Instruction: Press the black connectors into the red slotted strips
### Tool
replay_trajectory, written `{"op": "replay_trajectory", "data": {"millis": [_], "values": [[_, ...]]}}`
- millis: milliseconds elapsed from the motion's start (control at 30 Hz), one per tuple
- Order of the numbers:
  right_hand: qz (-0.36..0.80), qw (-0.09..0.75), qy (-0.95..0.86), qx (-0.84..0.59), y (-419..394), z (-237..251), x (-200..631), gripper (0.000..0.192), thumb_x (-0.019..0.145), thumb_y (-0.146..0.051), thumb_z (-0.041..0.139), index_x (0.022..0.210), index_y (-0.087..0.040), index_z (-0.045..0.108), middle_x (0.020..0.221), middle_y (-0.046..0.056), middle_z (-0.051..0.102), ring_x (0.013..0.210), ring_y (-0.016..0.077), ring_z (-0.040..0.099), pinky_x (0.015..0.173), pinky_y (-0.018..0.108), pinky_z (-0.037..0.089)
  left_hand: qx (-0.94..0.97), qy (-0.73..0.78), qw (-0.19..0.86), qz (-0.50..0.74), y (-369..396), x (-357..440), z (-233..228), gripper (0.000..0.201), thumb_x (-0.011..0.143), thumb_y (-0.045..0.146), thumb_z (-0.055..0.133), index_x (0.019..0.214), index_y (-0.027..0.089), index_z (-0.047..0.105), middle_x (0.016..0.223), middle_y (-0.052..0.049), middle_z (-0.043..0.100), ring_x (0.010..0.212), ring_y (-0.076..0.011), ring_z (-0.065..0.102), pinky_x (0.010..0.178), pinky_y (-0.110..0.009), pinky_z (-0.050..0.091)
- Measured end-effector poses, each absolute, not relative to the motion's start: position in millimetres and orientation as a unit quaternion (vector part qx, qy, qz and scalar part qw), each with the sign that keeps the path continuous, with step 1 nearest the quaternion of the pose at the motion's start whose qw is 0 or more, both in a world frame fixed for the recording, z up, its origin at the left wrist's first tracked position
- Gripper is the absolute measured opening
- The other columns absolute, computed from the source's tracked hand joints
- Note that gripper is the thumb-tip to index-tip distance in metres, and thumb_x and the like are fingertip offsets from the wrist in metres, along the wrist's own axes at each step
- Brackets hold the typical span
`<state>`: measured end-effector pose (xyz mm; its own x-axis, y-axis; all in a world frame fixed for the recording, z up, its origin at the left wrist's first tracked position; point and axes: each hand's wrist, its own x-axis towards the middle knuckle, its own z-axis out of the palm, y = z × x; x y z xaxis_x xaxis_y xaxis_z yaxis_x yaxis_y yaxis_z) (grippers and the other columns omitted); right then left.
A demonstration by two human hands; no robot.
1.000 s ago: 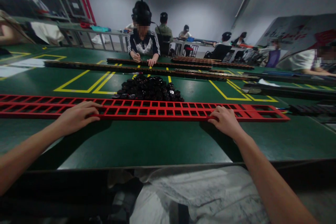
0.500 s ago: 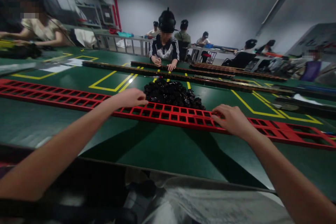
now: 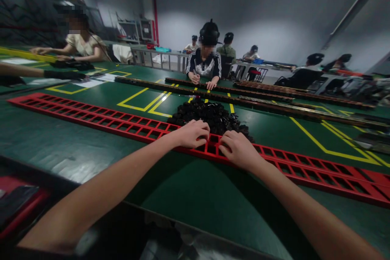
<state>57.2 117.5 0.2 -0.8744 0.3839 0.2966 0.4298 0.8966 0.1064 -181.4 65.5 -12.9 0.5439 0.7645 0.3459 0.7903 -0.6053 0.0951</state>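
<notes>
A long red lattice frame [image 3: 100, 115] with two rows of rectangular openings lies across the green table [image 3: 189, 187]. My left hand [image 3: 192, 134] and my right hand [image 3: 238, 150] rest side by side on its middle, fingers curled over the frame's bars. Whether they grip the frame or only press on it is unclear. Just behind the hands sits a heap of small glossy black parts [image 3: 210, 115].
Long dark rails [image 3: 243, 97] lie across the far side, where a person in a dark striped jacket [image 3: 204, 63] works. Another person [image 3: 81, 42] sits at the left. Yellow lines mark the table. A red-edged object [image 3: 18, 203] shows at the lower left.
Both hands have slid inward along the red frame from wide apart to nearly touching at its middle. The view has swung left, so the frame now runs diagonally.
</notes>
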Motion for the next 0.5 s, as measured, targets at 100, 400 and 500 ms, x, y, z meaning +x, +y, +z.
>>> {"op": "replay_trajectory", "data": {"millis": [100, 400, 500], "values": [[-0.086, 0.128, -0.961, -0.231, 114.8, -1.6, 60.4, 0.021, 0.092, -0.034, 0.054, 0.089, -0.019, 0.068, 0.093, 0.008, 0.066, 0.089, 0.0227, 0.054, 0.076, 0.036, 0.036, -0.886, -0.436, 0.038, -0.156, 63.6, -182.1, -11.2, 0.009, 0.08, 0.025, 0.059, 0.075, 0.021, 0.065, 0.118, -0.007, 0.06, 0.108, -0.0262, 0.05, 0.094, -0.046, 0.038], [-0.037, 0.099, -0.961, -0.257, 118.3, 6.9, 58.5, 0.022, 0.087, -0.035, 0.058, 0.08, -0.017, 0.068, 0.094, 0.008, 0.066, 0.091, 0.0228, 0.054, 0.077, 0.037, 0.032, -0.866, -0.481, 0.033, -0.132, 59.9, -182.1, -4.0, 0.024, 0.082, 0.034, 0.063, 0.066, 0.017, 0.065, 0.114, -0.005, 0.061, 0.108, -0.0234, 0.049, 0.096, -0.041, 0.04], [-0.033, 0.097, -0.963, -0.248, 119.8, 8.2, 59.0, 0.021, 0.086, -0.034, 0.058, 0.078, -0.016, 0.067, 0.094, 0.008, 0.066, 0.091, 0.0227, 0.054, 0.078, 0.036, 0.031, -0.859, -0.494, 0.044, -0.123, 58.0, -179.7, -1.9, 0.026, 0.082, 0.035, 0.065, 0.063, 0.017, 0.065, 0.113, -0.004, 0.062, 0.108, -0.0228, 0.049, 0.095, -0.04, 0.04]]}}
